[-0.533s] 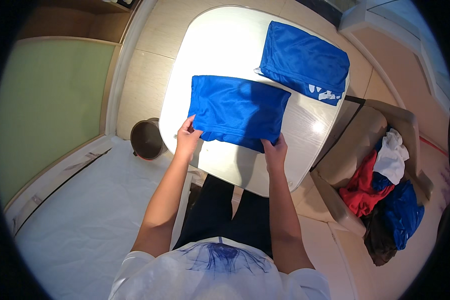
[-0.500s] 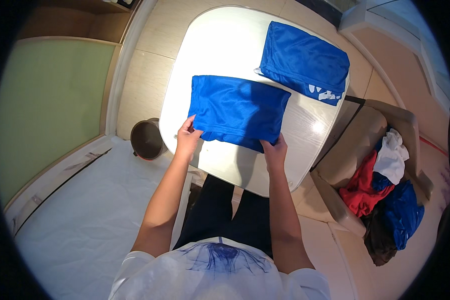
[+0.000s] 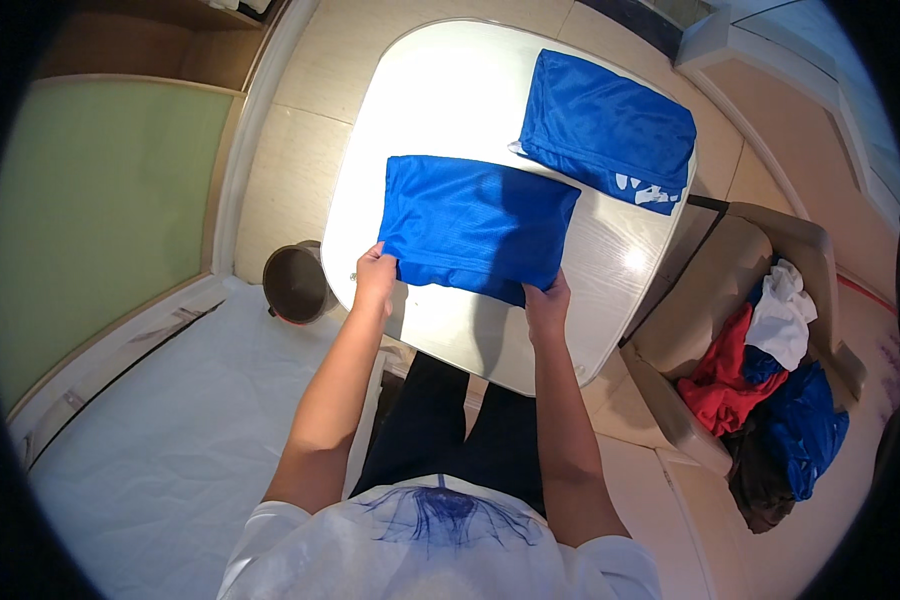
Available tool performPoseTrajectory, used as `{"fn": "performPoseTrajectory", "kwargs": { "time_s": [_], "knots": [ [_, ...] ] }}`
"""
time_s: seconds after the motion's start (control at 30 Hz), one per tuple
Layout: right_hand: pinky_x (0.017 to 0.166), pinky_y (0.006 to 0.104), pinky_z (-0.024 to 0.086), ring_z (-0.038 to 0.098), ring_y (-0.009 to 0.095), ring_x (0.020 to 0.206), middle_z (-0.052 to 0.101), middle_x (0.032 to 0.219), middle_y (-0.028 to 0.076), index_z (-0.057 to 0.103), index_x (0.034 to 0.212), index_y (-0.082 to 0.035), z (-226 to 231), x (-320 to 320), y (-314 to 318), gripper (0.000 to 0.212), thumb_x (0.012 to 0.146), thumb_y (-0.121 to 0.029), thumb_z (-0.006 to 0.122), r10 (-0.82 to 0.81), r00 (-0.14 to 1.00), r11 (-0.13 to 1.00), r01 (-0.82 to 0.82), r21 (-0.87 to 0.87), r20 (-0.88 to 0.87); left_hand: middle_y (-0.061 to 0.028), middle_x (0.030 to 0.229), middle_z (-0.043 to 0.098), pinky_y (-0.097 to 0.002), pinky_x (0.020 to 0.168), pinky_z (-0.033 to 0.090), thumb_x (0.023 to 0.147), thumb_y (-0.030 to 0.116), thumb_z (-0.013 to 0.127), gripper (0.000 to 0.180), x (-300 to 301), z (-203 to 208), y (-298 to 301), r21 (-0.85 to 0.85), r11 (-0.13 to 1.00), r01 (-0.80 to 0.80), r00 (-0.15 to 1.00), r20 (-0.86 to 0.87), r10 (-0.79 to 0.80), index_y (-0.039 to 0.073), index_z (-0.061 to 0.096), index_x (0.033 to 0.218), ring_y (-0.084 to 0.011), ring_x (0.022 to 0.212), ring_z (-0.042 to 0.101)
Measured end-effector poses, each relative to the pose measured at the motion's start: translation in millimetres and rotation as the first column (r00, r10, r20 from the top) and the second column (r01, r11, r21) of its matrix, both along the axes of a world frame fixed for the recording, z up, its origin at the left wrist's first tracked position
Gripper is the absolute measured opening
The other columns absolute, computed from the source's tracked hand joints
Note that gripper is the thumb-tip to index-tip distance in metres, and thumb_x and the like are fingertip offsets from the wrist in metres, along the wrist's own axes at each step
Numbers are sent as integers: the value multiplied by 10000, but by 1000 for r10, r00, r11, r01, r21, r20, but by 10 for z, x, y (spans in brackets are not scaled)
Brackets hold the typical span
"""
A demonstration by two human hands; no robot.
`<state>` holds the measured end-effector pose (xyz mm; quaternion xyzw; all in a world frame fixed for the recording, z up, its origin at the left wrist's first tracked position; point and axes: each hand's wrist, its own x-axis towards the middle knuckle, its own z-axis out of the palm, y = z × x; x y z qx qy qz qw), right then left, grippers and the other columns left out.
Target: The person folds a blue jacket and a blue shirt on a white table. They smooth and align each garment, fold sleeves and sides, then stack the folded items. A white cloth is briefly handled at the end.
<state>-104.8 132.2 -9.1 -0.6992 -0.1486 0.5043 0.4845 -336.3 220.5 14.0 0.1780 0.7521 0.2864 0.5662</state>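
Note:
A blue garment, folded into a flat rectangle, lies on the white table in front of me. My left hand pinches its near left corner, fingers closed on the cloth. At the near right corner, my right hand grips the fabric between thumb and fingers. My arm's shadow falls across the right half of the cloth. Beyond it, at the far right of the table, rests a second folded blue garment with white printing along its near edge; neither hand touches that one.
To the right stands a beige armchair heaped with clothes: a white piece, a red piece, and blue and dark ones. A brown bin is on the floor left of the table. White sheeting covers a surface at lower left.
My left hand has shifted slightly down and closed more tightly at the near left corner. The near edge of the blue garment looks straighter, its loose underlayer showing less.

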Motion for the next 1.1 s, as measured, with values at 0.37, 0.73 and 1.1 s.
{"fn": "performPoseTrajectory", "kwargs": {
  "time_s": [0.37, 0.73, 1.1],
  "knots": [
    [866, 249, 465, 600, 115, 976, 652, 1114, 52, 570, 1252, 8, 93, -4, 73, 400, 860, 35, 646, -71, 995, 997, 70, -21, -73, -29, 770, 628, -257, 589, 446, 696, -76, 619, 262, -322, -333, -6, 18, 900, 435, 892, -141, -429, 1, 683, 939, -117, 642, 550],
    [825, 230, 451, 573, 93, 883, 633, 995, 21, 604, 1083, -13, 46, 33, 110, 257, 834, 43, 636, -99, 995, 994, 99, -55, 12, -60, 796, 615, -251, 664, 473, 748, -51, 691, 165, -383, -94, -157, 125, 527, 840, 511, -509, -693, -20, 644, 904, -120, 711, 578],
    [710, 225, 447, 549, 85, 777, 619, 896, 14, 612, 1020, -17, 41, 182, 24, 155, 875, -37, 664, -215, 973, 977, 214, -19, -79, 71, 778, 515, -195, 636, 391, 833, -90, 583, 188, -415, -276, -446, 324, 809, 489, 858, -14, -513, 64, 564, 939, -24, 688, 466]
  ]
}}
